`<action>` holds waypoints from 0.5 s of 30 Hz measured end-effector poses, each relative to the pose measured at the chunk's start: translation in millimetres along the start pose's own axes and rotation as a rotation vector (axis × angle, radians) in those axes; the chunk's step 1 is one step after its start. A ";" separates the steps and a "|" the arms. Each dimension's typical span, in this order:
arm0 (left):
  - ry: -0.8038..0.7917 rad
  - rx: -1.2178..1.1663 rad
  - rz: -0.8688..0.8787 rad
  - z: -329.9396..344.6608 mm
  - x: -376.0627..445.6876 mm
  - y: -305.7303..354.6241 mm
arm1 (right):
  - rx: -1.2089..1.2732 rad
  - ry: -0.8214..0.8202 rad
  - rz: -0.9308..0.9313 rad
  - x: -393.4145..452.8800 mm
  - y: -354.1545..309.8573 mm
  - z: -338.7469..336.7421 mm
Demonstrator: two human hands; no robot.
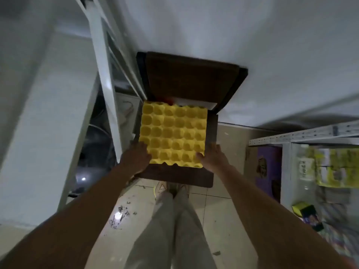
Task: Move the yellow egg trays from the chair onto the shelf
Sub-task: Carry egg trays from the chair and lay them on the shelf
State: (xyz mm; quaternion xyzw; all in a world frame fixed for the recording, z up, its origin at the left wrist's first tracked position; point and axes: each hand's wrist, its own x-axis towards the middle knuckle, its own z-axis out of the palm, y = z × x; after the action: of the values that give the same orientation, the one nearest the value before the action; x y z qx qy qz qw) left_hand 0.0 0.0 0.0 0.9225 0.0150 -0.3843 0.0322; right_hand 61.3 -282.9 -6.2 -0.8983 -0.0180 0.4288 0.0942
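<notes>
A yellow egg tray (173, 133) with rows of round cups lies on the seat of a dark brown wooden chair (178, 175); whether more trays lie under it I cannot tell. My left hand (136, 157) grips the tray's near left corner. At the near right corner my right hand (212, 157) holds it, thumb on top. The chair's backrest (192, 78) stands against the white wall. A grey metal shelf (303, 135) is at the right.
A white frame (105, 78) and dark round objects stand left of the chair. The shelf unit holds yellow-green packets (334, 166), with a purple box (269, 167) beside it. My legs in light trousers (174, 220) stand on a tiled floor with dark debris (118, 216).
</notes>
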 end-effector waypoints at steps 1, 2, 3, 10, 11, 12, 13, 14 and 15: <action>0.006 0.031 -0.013 1.3 13.2 -3.5 | -0.007 0.026 -0.008 14.8 -0.2 2.2; 0.065 -0.059 -0.087 3.7 24.0 -9.2 | -0.006 0.048 -0.003 26.7 -0.6 3.4; 0.104 -0.133 -0.166 7.1 32.6 -13.9 | 0.002 0.066 0.005 38.2 0.2 5.4; 0.166 -0.494 -0.388 14.3 77.8 -7.3 | 0.048 0.119 0.090 74.6 8.2 18.8; 0.176 -0.552 -0.418 15.9 82.8 -5.4 | 0.070 0.131 0.092 77.7 9.4 20.5; 0.191 -0.577 -0.437 17.7 87.1 -4.6 | 0.094 0.150 0.093 81.2 9.7 21.9; 0.203 -0.582 -0.451 18.5 90.9 -5.5 | 0.124 0.178 0.103 84.1 9.4 22.4; 0.213 -0.582 -0.469 19.1 94.4 -7.7 | 0.150 0.216 0.124 87.1 8.8 23.3; 0.217 -0.590 -0.485 20.1 97.7 -10.2 | 0.163 0.255 0.158 89.3 7.9 23.8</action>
State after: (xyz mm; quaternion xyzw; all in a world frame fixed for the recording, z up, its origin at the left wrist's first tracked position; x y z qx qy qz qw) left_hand 54.0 9.0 -84.0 0.8785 0.3457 -0.2604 0.2022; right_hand 98.9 -276.9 -90.8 -0.9333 0.0995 0.3177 0.1343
